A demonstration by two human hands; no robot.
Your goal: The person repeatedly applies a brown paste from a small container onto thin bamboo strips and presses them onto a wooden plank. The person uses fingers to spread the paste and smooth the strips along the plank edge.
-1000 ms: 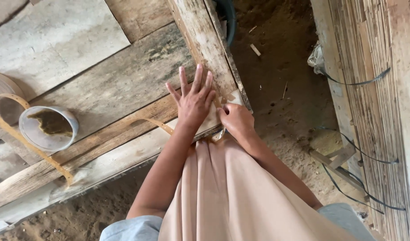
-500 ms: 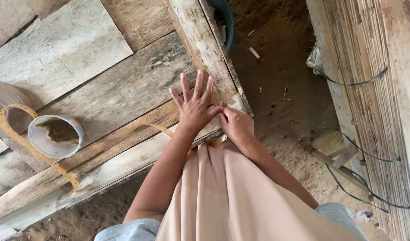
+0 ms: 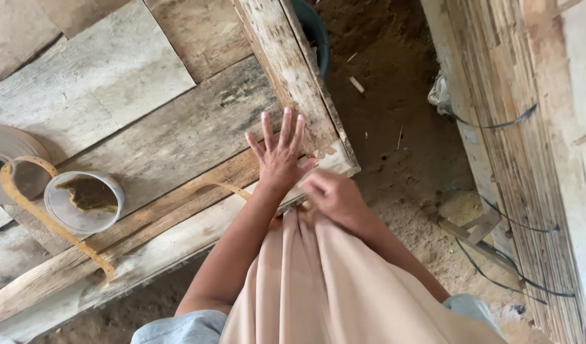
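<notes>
Fingers (image 3: 281, 130) of the left hand (image 3: 279, 159) are spread and pressed flat on the corner of the wooden tabletop (image 3: 178, 146). Right hand (image 3: 334, 197) is blurred; its fingers appear curled at the tabletop edge, over the beige cloth (image 3: 318, 280), but what they grip cannot be told. Judged progress: cloth hangs below the edge, not laid on the boards. A small bowl (image 3: 84, 200) and curled strip (image 3: 44, 216) lie well apart, untouched.
</notes>
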